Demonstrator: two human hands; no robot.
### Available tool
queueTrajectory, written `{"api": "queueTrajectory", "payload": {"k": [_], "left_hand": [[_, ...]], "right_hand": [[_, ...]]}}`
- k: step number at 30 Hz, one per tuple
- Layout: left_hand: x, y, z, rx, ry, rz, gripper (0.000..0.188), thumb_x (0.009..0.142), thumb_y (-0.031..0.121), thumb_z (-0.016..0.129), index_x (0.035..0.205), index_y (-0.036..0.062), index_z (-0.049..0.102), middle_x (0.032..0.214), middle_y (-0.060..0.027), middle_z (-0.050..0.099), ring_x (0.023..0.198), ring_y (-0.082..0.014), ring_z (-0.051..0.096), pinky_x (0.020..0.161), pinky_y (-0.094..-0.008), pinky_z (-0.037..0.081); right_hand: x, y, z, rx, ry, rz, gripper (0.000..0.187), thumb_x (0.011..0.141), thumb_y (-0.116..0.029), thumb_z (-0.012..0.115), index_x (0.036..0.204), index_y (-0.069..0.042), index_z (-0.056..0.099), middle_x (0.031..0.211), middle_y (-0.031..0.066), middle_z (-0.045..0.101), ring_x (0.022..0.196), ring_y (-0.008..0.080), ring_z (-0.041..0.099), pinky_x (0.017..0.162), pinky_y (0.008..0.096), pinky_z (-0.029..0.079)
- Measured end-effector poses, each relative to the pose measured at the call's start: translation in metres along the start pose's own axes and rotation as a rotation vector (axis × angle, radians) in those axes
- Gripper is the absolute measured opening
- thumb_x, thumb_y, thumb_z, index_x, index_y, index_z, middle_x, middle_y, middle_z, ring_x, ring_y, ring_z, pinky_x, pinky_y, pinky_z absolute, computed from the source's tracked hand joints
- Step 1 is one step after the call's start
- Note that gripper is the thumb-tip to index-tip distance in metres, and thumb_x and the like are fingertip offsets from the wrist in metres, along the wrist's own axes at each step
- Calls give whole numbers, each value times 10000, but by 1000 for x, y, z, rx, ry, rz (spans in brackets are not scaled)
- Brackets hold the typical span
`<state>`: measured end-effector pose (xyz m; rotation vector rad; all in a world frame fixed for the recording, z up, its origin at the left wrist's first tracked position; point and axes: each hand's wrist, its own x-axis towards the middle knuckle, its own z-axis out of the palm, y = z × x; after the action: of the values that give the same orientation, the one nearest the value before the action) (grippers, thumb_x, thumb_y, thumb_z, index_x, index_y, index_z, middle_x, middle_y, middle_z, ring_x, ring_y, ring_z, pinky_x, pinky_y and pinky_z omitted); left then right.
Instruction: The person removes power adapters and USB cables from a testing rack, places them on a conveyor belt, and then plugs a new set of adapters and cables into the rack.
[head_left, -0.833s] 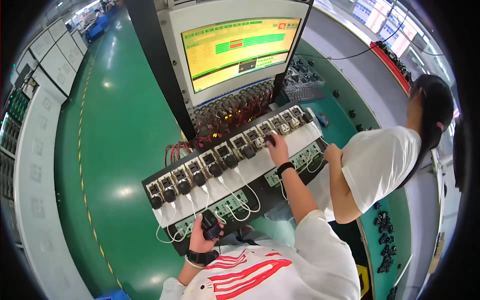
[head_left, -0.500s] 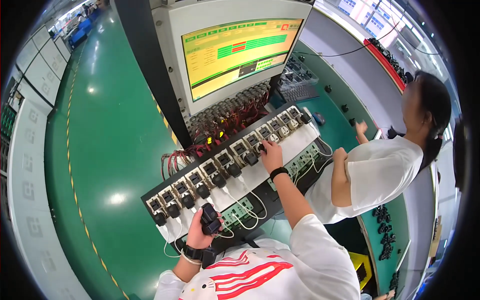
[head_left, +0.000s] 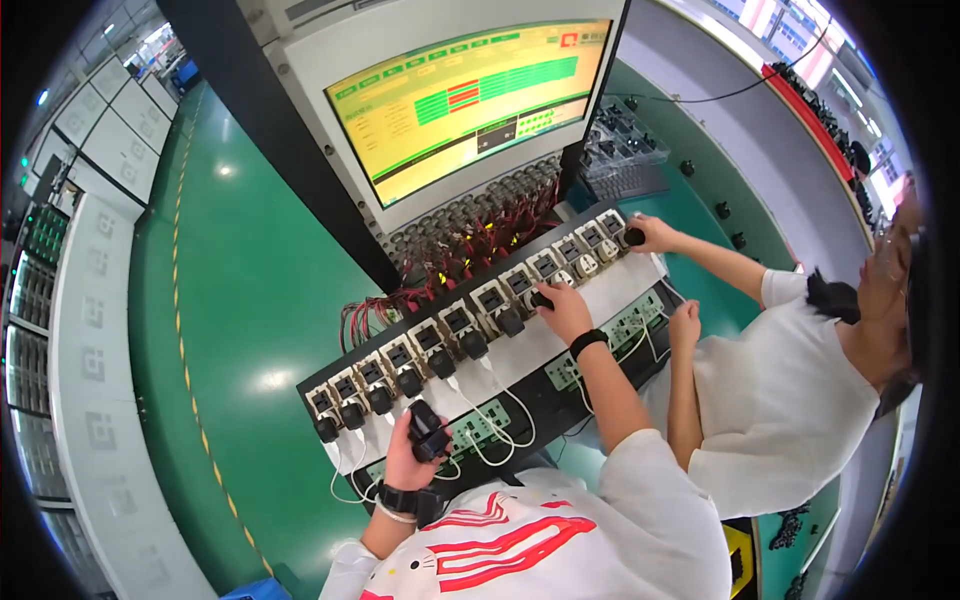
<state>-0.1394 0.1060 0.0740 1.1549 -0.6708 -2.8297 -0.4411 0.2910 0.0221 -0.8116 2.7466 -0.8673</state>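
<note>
My left hand (head_left: 405,462) is closed around a small bunch of black power adapters (head_left: 428,432), held in front of the left part of the socket strip. With my right hand (head_left: 566,313) I grip another black power adapter (head_left: 541,298) against one of the sockets, near the middle of the long socket strip (head_left: 490,297). My fingers partly hide it, so I cannot tell whether it is fully seated. To its left, several black adapters (head_left: 438,362) sit in the sockets, some with white cables attached. White-faced sockets (head_left: 586,266) lie to its right.
A lit monitor (head_left: 470,110) stands behind the strip, above bundled red and black wires (head_left: 470,262). Green circuit boards (head_left: 485,425) with white cables (head_left: 520,400) run along the near side. At right, a co-worker's hand (head_left: 652,236) holds a black adapter at the strip's end.
The co-worker has leaned in and extended a hand to the strip's right end. My right hand stays at the same socket, my left keeps the adapters, and the view has shifted slightly.
</note>
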Motion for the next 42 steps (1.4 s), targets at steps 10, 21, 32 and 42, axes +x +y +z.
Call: {"api": "queueTrajectory", "payload": {"k": [10,21,32,42], "left_hand": [[10,-35,66,143,-85,-3,410,934,446,392,1173,125,481,945,-115,595,780,-263,592,587,-316,479],[33,-38,82,198,-13,479,425,939,427,423,1114,51,518,877,-100,605,772,-221,611,714,-334,499],[47,-39,100,665,274,853,341,936,271,430,1093,-23,505,808,-96,612,628,-128,539,552,-238,448],[51,-49,85,752,175,885,310,942,191,443,1138,-45,481,887,-109,609,747,-161,574,720,-280,463]], "right_hand": [[-11,9,26,11,183,31,512,719,-71,648,1216,-125,533,1130,158,521,976,390,496,827,429,455],[-138,-98,30,1752,-660,288,610,958,-445,399,1436,-115,210,1308,15,439,1175,151,422,946,367,395],[-145,-94,7,1682,-565,295,276,821,-5,604,997,-56,398,1020,54,535,918,116,550,830,255,452],[-107,-41,0,2114,-540,386,364,947,-244,409,1267,-73,425,1052,159,593,892,209,587,789,302,472]]}}
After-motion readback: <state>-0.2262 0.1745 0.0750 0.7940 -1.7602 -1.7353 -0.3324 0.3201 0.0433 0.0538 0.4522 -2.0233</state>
